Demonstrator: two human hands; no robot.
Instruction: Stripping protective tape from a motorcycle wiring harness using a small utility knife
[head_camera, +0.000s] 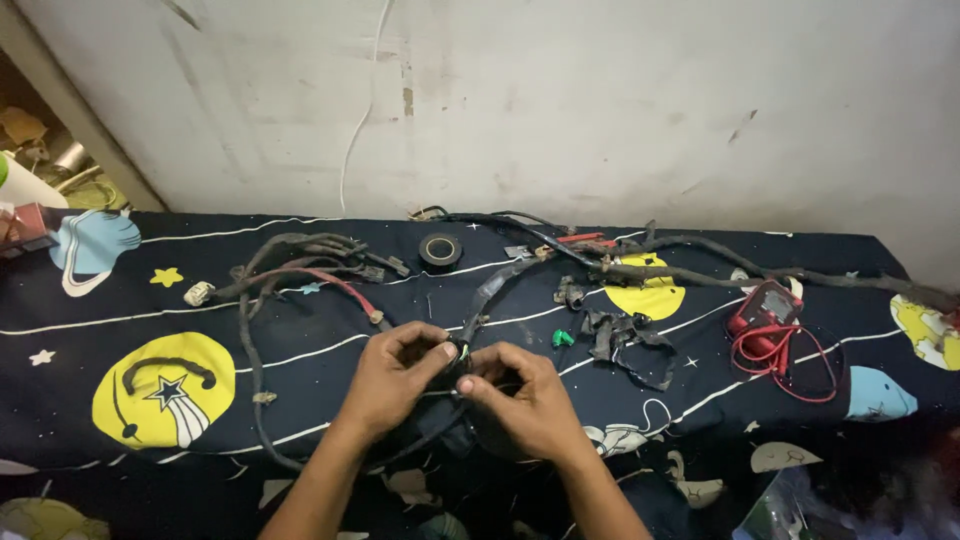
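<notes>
Black wiring harness (470, 330) lying mid-desk, its green-tipped connector (462, 350) being pinched by both left hand (395, 375) and right hand (525, 395); likely working the plug. Next needing steady fingertip pull. Tape roll (440, 249) at 12 o'clock, multimeter (765, 305) at 3 o'clock.

A tape roll (440, 249) lies behind the hands, a multimeter (765, 305) to their right, all on the table (90, 340).

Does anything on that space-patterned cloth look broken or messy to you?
Yes. Torn scraps of black wrapping lie loose right of the hands, and the wire harness sprawls in tangles with frayed covering. The left hand and right hand pinch one branch. The wall is chipped.
</notes>
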